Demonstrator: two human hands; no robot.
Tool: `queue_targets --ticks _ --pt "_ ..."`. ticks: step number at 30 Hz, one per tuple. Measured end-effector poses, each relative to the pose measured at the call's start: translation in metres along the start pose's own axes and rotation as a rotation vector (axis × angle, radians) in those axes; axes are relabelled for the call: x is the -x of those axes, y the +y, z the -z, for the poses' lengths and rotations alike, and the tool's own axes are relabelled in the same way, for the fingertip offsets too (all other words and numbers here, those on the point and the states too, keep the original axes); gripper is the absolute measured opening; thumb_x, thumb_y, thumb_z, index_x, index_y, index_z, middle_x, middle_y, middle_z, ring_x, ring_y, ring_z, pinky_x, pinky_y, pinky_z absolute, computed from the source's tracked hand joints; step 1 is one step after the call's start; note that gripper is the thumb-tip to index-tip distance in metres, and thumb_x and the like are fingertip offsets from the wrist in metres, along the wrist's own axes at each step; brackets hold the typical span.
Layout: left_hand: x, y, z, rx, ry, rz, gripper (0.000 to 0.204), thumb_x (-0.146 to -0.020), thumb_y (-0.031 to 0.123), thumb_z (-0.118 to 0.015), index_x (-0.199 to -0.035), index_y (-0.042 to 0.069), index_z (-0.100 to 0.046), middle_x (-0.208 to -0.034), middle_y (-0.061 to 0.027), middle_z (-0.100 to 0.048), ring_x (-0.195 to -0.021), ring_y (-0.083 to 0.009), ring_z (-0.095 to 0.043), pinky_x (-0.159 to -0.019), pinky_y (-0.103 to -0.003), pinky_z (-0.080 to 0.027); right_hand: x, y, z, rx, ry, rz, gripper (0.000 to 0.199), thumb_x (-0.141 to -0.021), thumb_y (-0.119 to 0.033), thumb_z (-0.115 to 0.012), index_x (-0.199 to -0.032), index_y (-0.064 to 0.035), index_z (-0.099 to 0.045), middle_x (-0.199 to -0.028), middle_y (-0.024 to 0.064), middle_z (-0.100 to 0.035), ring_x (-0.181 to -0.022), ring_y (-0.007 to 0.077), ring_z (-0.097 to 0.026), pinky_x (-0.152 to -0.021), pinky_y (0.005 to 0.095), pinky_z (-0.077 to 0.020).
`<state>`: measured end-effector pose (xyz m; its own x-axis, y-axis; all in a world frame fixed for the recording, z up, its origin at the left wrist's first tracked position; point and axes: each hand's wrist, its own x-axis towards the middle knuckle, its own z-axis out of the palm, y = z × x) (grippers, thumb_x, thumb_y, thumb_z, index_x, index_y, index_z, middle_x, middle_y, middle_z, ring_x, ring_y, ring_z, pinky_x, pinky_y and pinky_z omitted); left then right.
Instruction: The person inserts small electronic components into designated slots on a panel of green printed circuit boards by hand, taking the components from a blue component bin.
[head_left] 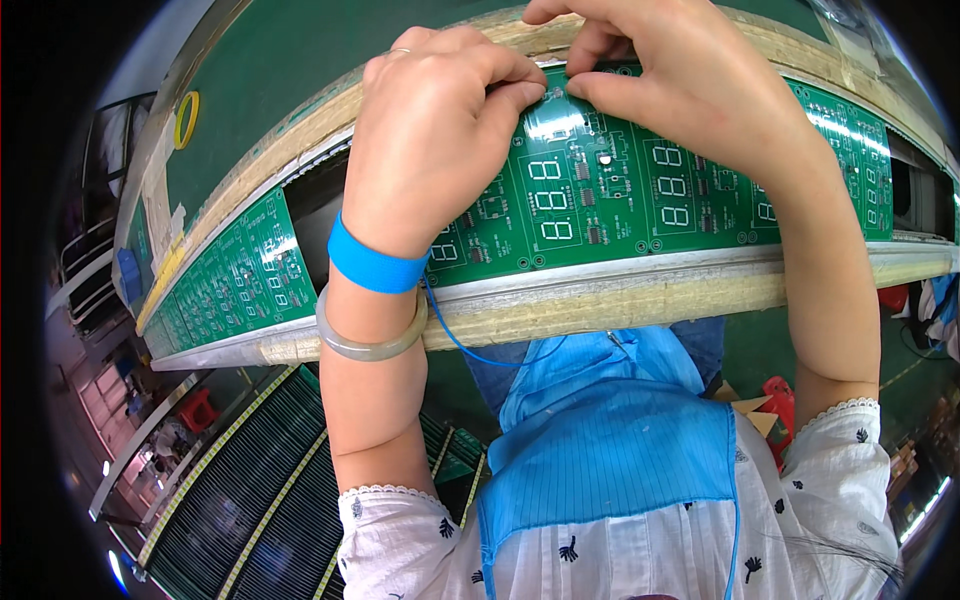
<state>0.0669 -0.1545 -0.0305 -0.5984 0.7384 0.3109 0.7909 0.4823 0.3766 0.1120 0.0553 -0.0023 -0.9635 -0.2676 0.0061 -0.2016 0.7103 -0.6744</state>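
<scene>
Pinching a small component (556, 92) between both sets of fingertips, I am working at the far edge of the green circuit board (600, 190) lying on the conveyor rail (600, 290). My left hand (435, 120) is curling nearly closed on it; my right hand (670, 75) is pressing thumb and forefinger against it. I am judging the board light, stiff, thin and fragile, best gripped by its bare edges. A blue wrist strap (375, 262) and smooth pale bangle (370, 335) are circling my left wrist.
</scene>
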Motion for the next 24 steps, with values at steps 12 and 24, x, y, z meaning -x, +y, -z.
queue_targets --ticks 12,24 --pt "-0.0015 0.0067 -0.0027 0.005 0.026 0.073 0.008 -0.081 0.015 -0.074 -0.086 0.010 -0.079 -0.085 -0.0081 -0.072 -0.089 -0.0341 -0.065 -0.080 -0.047 -0.048 0.0017 -0.0013 0.0032 -0.014 -0.017 -0.026 0.038 -0.084 -0.008 -0.067 -0.119 0.0035 -0.063 -0.086 0.0148 -0.073 -0.085 0.0319 -0.070 -0.077 0.0408 -0.0550" --pt "-0.0037 0.0024 0.0006 0.070 0.061 0.038 0.009 -0.081 0.017 -0.077 -0.087 0.010 -0.079 -0.087 -0.0083 -0.074 -0.086 -0.0330 -0.066 -0.078 -0.044 -0.051 0.0019 0.0003 0.0056 -0.025 0.045 0.036 0.030 -0.085 -0.011 -0.068 -0.112 0.0032 -0.068 -0.083 0.0148 -0.074 -0.078 0.0300 -0.071 -0.073 0.0388 -0.0558"
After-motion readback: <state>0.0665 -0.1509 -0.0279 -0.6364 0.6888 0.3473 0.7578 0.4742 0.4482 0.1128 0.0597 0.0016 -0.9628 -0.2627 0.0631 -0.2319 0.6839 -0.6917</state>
